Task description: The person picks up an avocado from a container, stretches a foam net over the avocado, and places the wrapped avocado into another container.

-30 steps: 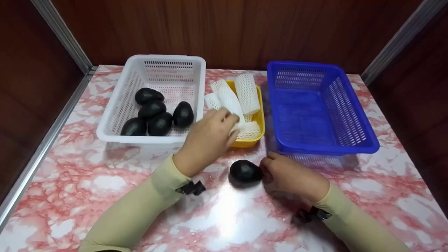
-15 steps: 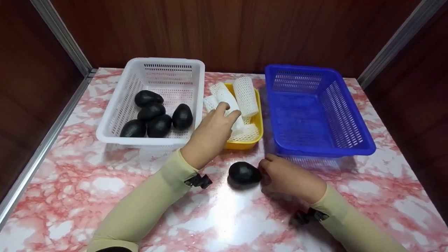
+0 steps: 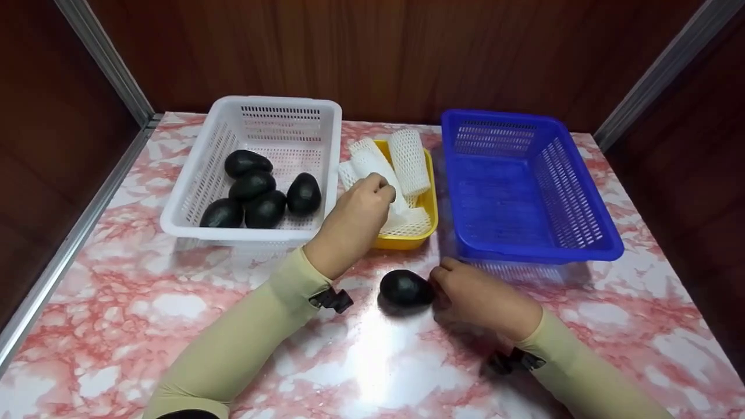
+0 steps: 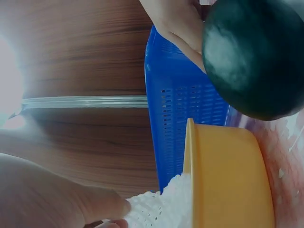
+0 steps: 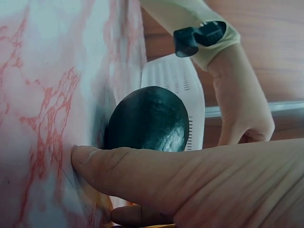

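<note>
My left hand (image 3: 355, 218) reaches into a yellow container (image 3: 407, 240) and pinches a white foam net sleeve (image 4: 156, 209) between thumb and fingertips. More net sleeves (image 3: 408, 163) lie there, one leaning against the back right. A dark avocado (image 3: 405, 288) lies on its side on the table in front of the container, narrow end to the right. My right hand (image 3: 480, 297) rests on the table and holds that narrow end with curled fingers. In the right wrist view the thumb (image 5: 128, 168) crosses in front of the avocado and hides part of it.
A white basket (image 3: 250, 233) with several avocados (image 3: 251, 185) stands at the back left. A blue basket (image 3: 535, 253) stands at the back right, beside the yellow container. Wooden panels (image 3: 384, 58) enclose the marbled table (image 3: 233, 326) at back and sides.
My left thumb and index finger were spread apart over the net sleeves half a second ago and are now drawn together. The right hand and the avocado keep their place.
</note>
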Demonstrator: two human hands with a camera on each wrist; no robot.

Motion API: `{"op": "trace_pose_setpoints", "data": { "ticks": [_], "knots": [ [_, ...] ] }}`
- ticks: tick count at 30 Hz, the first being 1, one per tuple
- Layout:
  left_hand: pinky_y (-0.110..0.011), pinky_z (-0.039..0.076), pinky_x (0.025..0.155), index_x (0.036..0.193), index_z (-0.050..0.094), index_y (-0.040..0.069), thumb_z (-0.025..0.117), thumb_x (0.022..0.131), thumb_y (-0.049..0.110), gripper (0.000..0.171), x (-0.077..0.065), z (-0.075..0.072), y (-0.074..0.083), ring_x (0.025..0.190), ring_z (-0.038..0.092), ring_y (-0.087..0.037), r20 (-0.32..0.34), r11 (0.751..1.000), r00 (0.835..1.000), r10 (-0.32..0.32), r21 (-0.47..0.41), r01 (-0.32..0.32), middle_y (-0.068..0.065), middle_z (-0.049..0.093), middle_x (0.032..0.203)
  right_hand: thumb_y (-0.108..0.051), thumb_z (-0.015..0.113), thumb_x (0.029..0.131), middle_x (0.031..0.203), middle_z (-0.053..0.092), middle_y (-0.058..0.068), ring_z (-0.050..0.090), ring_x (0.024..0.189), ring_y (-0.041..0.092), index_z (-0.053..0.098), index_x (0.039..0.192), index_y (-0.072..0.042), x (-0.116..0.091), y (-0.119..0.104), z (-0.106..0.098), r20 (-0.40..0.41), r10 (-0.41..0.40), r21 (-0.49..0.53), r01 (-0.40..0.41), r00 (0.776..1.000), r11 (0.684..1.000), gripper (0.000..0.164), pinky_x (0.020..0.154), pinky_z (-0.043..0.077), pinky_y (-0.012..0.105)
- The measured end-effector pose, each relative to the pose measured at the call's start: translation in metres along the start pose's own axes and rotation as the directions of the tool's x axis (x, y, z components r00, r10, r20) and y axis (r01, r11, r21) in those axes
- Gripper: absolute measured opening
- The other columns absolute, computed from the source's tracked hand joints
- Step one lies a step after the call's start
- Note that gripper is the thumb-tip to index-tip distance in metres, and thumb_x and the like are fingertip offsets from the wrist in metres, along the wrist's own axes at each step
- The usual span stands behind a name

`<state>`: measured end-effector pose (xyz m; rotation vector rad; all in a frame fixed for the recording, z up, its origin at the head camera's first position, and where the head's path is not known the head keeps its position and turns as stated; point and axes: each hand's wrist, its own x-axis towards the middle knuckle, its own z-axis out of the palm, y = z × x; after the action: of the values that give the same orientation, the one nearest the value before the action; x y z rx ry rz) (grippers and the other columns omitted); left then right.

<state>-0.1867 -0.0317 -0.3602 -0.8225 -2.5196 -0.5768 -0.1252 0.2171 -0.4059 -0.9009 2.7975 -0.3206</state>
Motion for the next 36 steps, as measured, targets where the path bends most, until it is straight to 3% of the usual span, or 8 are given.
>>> {"op": "trace_pose_setpoints", "data": {
  "ticks": [4, 9, 14, 19, 24, 27, 30, 36],
  "knots": [
    [-0.037, 0.062, 0.083, 0.108, 0.073, -0.002, 0.062, 0.106, -0.002, 0.012, -0.002, -0.01, 0.003, 0.093, 0.065, -0.033, -0.105, 0.999, 0.993, 0.05, 0.019, -0.049, -0.016, 0.068, 0.106, -0.015, 0.088, 0.077, 0.097, 0.06, 0.003, 0.056, 0.078, 0.013, 0.069, 0.098, -0.007, 0.0, 0.0, 0.0, -0.006, -0.024, -0.023, 0.024, 1.0, 0.999, 0.03, 0.073, 0.058, 0.036],
    [-0.031, 0.062, 0.086, 0.117, 0.076, 0.0, 0.065, 0.104, -0.001, 0.017, -0.009, -0.034, 0.01, 0.091, 0.066, -0.029, -0.275, 0.991, 0.953, 0.127, 0.078, -0.11, -0.012, 0.07, 0.102, -0.017, 0.088, 0.078, 0.1, 0.061, 0.002, 0.057, 0.08, 0.014, 0.07, 0.102, -0.008, 0.001, -0.001, -0.002, 0.02, 0.018, -0.004, -0.018, 1.0, 1.0, 0.031, 0.076, 0.059, 0.037],
    [-0.031, 0.063, 0.078, 0.117, 0.076, -0.002, 0.067, 0.102, 0.001, 0.018, -0.028, -0.061, 0.019, 0.082, 0.063, -0.027, -0.308, 0.984, 0.942, 0.135, 0.149, -0.093, -0.011, 0.065, 0.094, -0.017, 0.086, 0.079, 0.101, 0.062, 0.002, 0.058, 0.08, 0.015, 0.07, 0.103, -0.009, 0.001, -0.003, -0.003, 0.041, 0.057, 0.031, -0.059, 0.998, 0.998, 0.029, 0.076, 0.058, 0.036],
    [-0.03, 0.057, 0.059, 0.104, 0.073, 0.001, 0.07, 0.1, 0.004, 0.006, -0.056, -0.073, 0.026, 0.066, 0.056, -0.022, -0.258, 0.963, 0.955, 0.15, 0.256, -0.082, -0.009, 0.063, 0.087, -0.019, 0.088, 0.079, 0.1, 0.06, 0.001, 0.057, 0.079, 0.015, 0.07, 0.1, -0.011, 0.002, -0.003, -0.003, 0.042, 0.055, 0.023, -0.056, 0.998, 0.998, 0.029, 0.074, 0.055, 0.035],
    [-0.03, 0.04, 0.037, 0.086, 0.064, 0.007, 0.077, 0.087, 0.007, 0.013, -0.086, -0.069, 0.034, 0.045, 0.04, -0.014, -0.211, 0.902, 0.969, 0.126, 0.431, -0.023, -0.002, 0.053, 0.066, -0.018, 0.087, 0.08, 0.101, 0.061, 0.001, 0.058, 0.079, 0.014, 0.07, 0.101, -0.011, 0.002, -0.003, -0.004, 0.042, 0.059, 0.024, -0.06, 0.997, 0.998, 0.028, 0.074, 0.056, 0.035],
    [-0.032, 0.039, 0.036, 0.083, 0.059, 0.01, 0.076, 0.081, 0.003, 0.019, -0.102, -0.063, 0.042, 0.041, 0.04, -0.014, -0.118, 0.85, 0.991, 0.059, 0.526, 0.012, -0.001, 0.05, 0.058, -0.018, 0.086, 0.08, 0.101, 0.061, 0.001, 0.058, 0.08, 0.014, 0.07, 0.102, -0.011, 0.002, -0.003, -0.003, 0.043, 0.058, 0.021, -0.059, 0.997, 0.998, 0.028, 0.075, 0.057, 0.035],
    [-0.036, 0.044, 0.037, 0.079, 0.058, 0.013, 0.075, 0.079, 0.001, 0.021, -0.114, -0.052, 0.051, 0.041, 0.048, -0.018, 0.011, 0.836, 1.0, -0.028, 0.549, 0.018, -0.001, 0.052, 0.053, -0.016, 0.085, 0.08, 0.099, 0.06, 0.001, 0.057, 0.079, 0.014, 0.069, 0.1, -0.011, 0.0, -0.001, -0.003, 0.036, 0.048, 0.018, -0.049, 0.998, 0.999, 0.026, 0.073, 0.055, 0.034],
    [-0.046, 0.055, 0.046, 0.075, 0.061, 0.011, 0.074, 0.089, 0.009, 0.02, -0.114, -0.02, 0.043, 0.054, 0.064, -0.029, 0.274, 0.892, 0.928, -0.252, 0.439, 0.112, -0.007, 0.063, 0.061, -0.016, 0.085, 0.081, 0.098, 0.06, 0.001, 0.056, 0.078, 0.014, 0.069, 0.099, -0.012, -0.002, -0.001, -0.001, 0.042, 0.04, 0.027, -0.042, 0.998, 0.999, 0.024, 0.071, 0.053, 0.032]
  ]
}}
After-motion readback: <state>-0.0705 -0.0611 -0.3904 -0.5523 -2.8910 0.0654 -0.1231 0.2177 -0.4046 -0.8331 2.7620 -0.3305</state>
